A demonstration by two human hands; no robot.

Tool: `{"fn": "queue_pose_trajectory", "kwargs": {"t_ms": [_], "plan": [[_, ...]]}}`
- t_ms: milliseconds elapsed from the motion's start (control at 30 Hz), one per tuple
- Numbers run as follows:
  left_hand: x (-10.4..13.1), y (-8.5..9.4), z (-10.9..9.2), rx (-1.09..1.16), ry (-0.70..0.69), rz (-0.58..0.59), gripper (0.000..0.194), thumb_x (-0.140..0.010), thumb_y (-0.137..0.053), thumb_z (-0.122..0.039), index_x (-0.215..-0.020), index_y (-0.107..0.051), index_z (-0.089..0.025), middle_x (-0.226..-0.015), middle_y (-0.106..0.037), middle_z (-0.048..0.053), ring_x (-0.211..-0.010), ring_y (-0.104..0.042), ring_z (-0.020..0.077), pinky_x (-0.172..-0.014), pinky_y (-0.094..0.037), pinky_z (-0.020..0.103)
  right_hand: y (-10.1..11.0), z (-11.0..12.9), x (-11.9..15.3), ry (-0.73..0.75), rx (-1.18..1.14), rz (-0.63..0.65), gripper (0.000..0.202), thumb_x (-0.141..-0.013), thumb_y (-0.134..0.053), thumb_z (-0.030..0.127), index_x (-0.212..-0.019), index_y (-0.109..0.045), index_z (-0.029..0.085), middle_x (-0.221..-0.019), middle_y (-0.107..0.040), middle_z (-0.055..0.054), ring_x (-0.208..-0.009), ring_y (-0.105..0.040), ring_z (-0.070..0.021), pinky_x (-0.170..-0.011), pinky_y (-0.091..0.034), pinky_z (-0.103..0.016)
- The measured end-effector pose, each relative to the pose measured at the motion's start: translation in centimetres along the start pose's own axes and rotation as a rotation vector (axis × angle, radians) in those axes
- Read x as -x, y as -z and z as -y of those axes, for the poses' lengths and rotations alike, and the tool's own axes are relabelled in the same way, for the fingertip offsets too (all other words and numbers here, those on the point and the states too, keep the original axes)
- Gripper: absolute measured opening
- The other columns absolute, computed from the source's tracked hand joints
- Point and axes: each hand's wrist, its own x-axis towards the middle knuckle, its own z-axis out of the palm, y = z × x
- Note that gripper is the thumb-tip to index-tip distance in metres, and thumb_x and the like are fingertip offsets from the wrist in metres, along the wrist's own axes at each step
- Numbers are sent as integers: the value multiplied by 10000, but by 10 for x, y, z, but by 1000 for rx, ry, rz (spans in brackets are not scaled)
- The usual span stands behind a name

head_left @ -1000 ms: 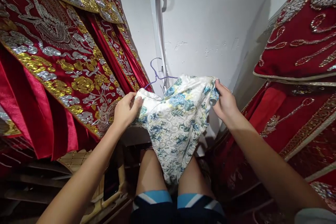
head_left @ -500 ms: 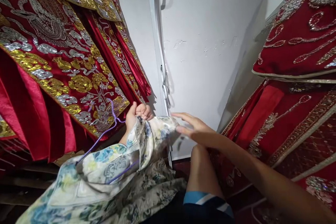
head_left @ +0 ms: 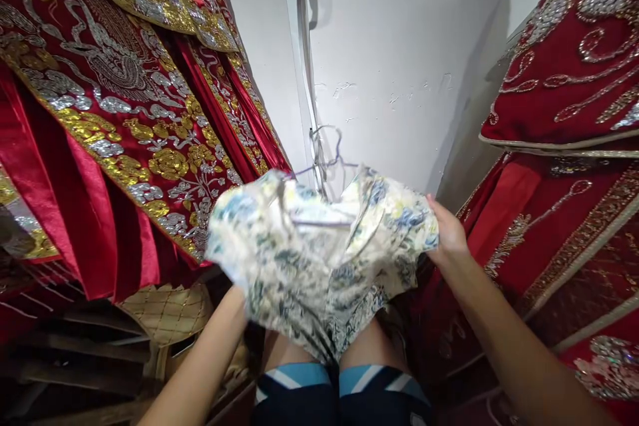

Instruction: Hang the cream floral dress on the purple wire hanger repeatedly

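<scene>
A floral garment (head_left: 319, 266) in white, blue and yellow is spread out in front of me, blurred in parts. The purple hanger (head_left: 338, 158) is inside it, with its hook above the neckline. My right hand (head_left: 448, 229) grips the garment's right edge between thumb and fingers. At the left side, my left forearm goes up beneath the cloth, and the hand itself is hidden behind it.
Red embroidered garments with gold and silver hang at the left (head_left: 164, 126) and beaded red ones at the right (head_left: 564, 100). A white wall (head_left: 384, 80) stands ahead. A gold quilted seat (head_left: 167, 313) is at lower left.
The garment has moved right and is now stretched out between the arms. The hanger has come from the left to the middle. My right hand has moved right and taken hold of the edge.
</scene>
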Motion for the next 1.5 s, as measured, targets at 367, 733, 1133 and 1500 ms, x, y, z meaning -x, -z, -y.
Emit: {"fn": "queue_pose_trajectory", "kwargs": {"t_ms": [367, 733, 1133, 1500], "plan": [[33, -29, 91, 378, 66, -250, 651, -775, -764, -496, -1354, -604, -245, -1396, -642, 99, -1418, -487, 320, -1212, -349, 468, -31, -8, -17, 23, 52, 80, 569, -783, -647, 707, -1070, -710, 219, -935, -787, -99, -931, -749, -336, -792, -610, -465], [70, -65, 93, 464, 248, -268, 594, -847, -667, -500, -1404, -579, -314, -1402, -643, 43, -1460, -434, 298, -1209, -371, 429, 14, -94, 70, 168, 50, -520, 274, -750, -746, 467, -939, -673, 283, -788, -725, -6, -581, -618, -174, -505, -515, -310], [89, -87, 84, 536, 190, -162, 778, -807, -764, -505, -1465, -489, -194, -1434, -583, 163, -1383, -515, 330, -1167, -393, 464, -73, -100, 118, -142, 193, 401, 472, -955, -540, 549, -628, -476, 214, -553, -466, 41, -513, -415, -109, -534, -352, -254], [91, -121, 80, -138, -410, -356, 426, -909, -601, -202, -1329, -536, -215, -1199, -624, 117, -1148, -602, 251, -971, -488, 384, -54, -90, 130, -153, 380, 393, 276, -903, -552, 336, -689, -653, 194, -522, -537, 25, -522, -487, -130, -541, -348, -254]]}}
